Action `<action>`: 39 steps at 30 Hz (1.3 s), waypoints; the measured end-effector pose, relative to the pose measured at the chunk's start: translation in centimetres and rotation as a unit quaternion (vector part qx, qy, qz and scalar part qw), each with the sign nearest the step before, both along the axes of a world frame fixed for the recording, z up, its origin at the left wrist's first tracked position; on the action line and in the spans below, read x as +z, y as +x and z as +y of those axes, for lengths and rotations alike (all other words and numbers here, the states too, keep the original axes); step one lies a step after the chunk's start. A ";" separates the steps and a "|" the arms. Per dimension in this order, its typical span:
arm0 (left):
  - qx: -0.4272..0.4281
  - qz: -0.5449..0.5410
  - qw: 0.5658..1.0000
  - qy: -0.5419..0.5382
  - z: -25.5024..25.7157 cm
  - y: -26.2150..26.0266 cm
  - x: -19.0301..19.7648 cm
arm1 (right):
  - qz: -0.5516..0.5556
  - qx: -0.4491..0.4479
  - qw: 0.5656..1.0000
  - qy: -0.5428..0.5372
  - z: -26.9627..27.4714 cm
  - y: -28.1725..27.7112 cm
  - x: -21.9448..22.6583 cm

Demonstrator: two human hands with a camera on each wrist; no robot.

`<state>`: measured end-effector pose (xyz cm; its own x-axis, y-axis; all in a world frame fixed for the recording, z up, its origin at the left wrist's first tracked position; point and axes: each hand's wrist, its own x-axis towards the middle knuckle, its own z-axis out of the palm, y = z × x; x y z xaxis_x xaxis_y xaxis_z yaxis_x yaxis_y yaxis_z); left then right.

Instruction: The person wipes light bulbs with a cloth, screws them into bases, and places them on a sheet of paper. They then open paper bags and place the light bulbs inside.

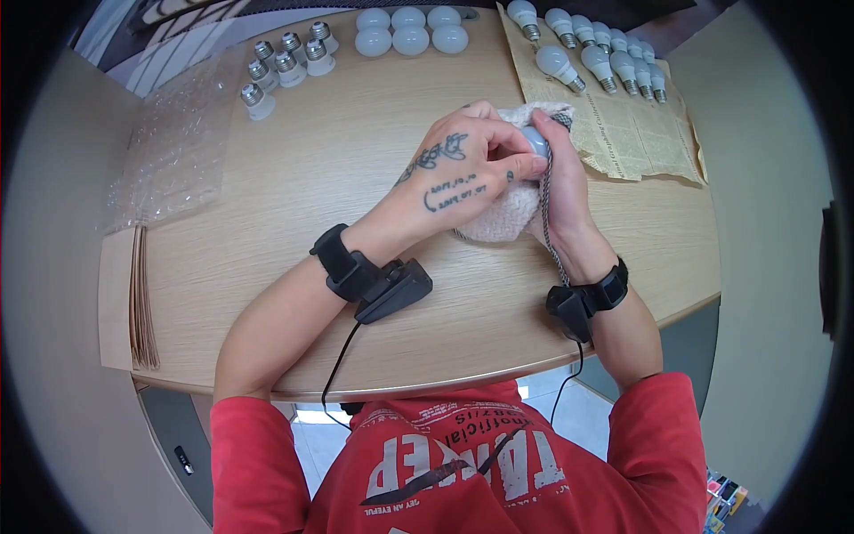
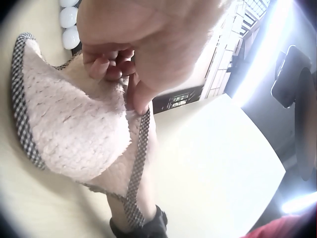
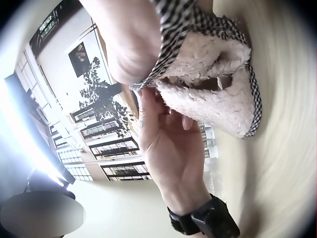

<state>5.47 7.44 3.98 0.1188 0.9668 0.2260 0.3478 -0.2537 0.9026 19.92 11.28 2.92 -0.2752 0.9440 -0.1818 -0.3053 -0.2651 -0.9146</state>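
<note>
A fluffy white cloth point(image 1: 503, 218) with black-and-white checked trim is bunched between both hands above the table. The smooth pale dome of a light bulb point(image 1: 534, 141) shows between the thumbs, its lower part hidden by cloth and fingers. My left hand point(image 1: 463, 165) comes over from the left and pinches the cloth beside the dome with bent fingers. From the other side my right hand point(image 1: 567, 191) grips the cloth around the bulb, its thumb along the trim. In the left wrist view the cloth point(image 2: 79, 124) hangs in a rounded fold below the fingers.
Light bulbs point(image 1: 556, 64) lie in rows on a newspaper-print sheet point(image 1: 623, 133) at the back right. White domes point(image 1: 410, 41) stand at the back middle. Bulbs with metal bases up point(image 1: 286, 68) are at the back left, near bubble wrap point(image 1: 169, 142) and brown paper bags point(image 1: 140, 303).
</note>
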 end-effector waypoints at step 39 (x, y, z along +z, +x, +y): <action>0.022 -0.046 0.999 -0.008 1.1 -2.2 -1.0 | 0.051 0.117 0.988 0.091 0.4 -0.1 -1.2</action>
<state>3.28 8.56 3.01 0.0564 0.9742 0.2186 0.2735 -0.2257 0.9350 19.84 11.68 1.77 -0.4986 0.8665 0.0248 -0.3472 -0.1734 -0.9216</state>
